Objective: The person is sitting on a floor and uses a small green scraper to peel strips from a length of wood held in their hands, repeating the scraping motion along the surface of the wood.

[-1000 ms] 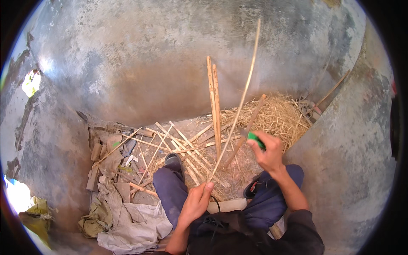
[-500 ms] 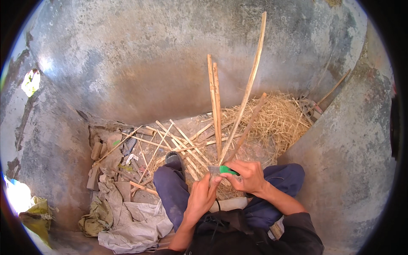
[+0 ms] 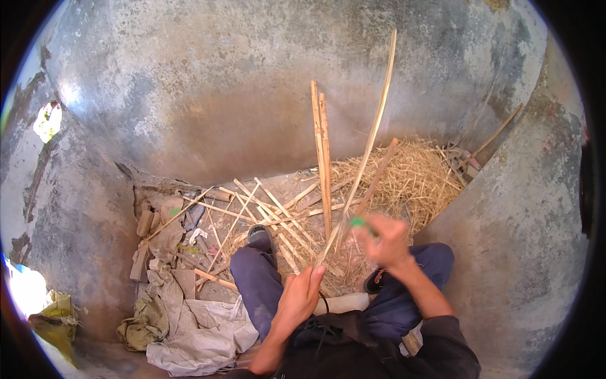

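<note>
My left hand (image 3: 298, 292) is closed around the lower end of a long, pale wooden strip (image 3: 374, 129), which slants up and away to the right. Beside the strip, farther up, my right hand (image 3: 386, 241) grips a green-handled knife (image 3: 358, 222). Motion smears both this hand and the handle, and the blade cannot be made out. Two sticks (image 3: 326, 164) stand upright just left of the strip. A browner stick (image 3: 380, 169) leans close by on its right.
Many thin sticks (image 3: 278, 218) lie crossed on the floor ahead. A heap of curly shavings (image 3: 404, 183) sits at the right against the grey wall (image 3: 214, 114). Crumpled sacks (image 3: 202, 335) and wood scraps (image 3: 140, 262) lie left of my legs.
My right hand has moved up and to the right with the knife, away from my left hand. The strip's top has dropped slightly, while my left hand stays nearly in place.
</note>
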The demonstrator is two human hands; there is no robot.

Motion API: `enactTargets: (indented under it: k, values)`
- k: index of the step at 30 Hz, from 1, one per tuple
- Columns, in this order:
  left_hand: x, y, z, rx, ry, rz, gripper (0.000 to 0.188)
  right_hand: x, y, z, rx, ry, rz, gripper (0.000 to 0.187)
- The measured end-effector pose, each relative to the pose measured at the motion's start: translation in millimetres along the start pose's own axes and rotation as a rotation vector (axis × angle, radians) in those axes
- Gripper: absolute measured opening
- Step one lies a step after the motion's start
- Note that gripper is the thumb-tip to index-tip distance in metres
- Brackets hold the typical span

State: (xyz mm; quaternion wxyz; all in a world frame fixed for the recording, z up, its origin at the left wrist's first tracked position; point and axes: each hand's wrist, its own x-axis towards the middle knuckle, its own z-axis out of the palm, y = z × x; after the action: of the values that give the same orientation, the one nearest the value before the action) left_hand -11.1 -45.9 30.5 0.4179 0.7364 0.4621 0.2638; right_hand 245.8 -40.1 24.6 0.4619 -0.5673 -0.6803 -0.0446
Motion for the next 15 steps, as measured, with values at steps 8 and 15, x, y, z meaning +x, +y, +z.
enactTargets:
  k: [8,15]
  values:
    - [-19,-7,-12,0.000,-0.070,-0.111,0.046,24,28,-26,-0.021,0.059,0.149,0.027]
    - [-14,-13,-11,0.021,-0.008,-0.093,0.047,6,17,-10,0.125,-0.096,0.107,0.031]
